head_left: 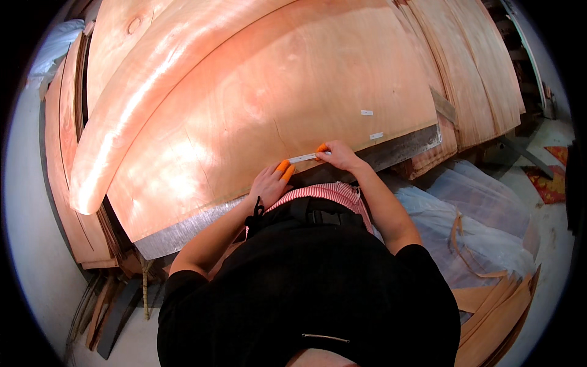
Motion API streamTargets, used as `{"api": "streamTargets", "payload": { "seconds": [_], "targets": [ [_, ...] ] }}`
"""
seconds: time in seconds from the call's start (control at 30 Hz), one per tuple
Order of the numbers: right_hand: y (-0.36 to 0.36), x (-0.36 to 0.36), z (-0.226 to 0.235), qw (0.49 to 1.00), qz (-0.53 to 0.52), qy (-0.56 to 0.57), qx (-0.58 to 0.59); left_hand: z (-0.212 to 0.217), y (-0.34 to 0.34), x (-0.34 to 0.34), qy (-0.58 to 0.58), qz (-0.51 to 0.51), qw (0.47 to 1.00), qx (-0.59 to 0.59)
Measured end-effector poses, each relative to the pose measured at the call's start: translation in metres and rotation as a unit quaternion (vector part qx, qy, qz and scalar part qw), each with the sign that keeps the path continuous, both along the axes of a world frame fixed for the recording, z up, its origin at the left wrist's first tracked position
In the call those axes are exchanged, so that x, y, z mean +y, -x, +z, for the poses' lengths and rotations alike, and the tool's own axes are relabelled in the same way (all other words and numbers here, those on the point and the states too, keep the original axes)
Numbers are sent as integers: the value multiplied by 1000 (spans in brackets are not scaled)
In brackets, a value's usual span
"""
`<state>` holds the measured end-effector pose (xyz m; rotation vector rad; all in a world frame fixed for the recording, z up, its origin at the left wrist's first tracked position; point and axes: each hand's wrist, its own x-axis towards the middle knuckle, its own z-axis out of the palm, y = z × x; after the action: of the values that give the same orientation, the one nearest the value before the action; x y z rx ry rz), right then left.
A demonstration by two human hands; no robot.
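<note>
A: Where's the narrow white strip (304, 158)?

B: Between the hands, along the near edge of the broad tan wood sheet (269, 110), just beyond the bench's grey metal edge (177, 235).

A: Each grip?

B: The right hand (340, 158) pinches the strip's right end. The left hand (269, 181) has orange-covered fingers at its left end; I can't tell whether that grip is closed.

A: Room?

B: Bare sheet on the far side; a red-and-white striped cloth (327, 193) crowds the near side. Right, two small white rectangles (367, 112) lie flat; left, a long curled wood sheet (122, 128) bulges.
</note>
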<state>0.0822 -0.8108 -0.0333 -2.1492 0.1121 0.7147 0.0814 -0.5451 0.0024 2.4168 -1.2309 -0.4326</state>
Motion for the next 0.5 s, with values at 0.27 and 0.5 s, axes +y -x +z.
{"api": "streamTargets", "payload": {
  "seconds": [0.27,0.5],
  "targets": [
    [-6,14,50,998,22,43,-37,9,-6,-15,-72,-13,997,5],
    [-10,30,76,996,46,44,-63,7,-6,-18,-79,-24,997,-8]
  ]
}}
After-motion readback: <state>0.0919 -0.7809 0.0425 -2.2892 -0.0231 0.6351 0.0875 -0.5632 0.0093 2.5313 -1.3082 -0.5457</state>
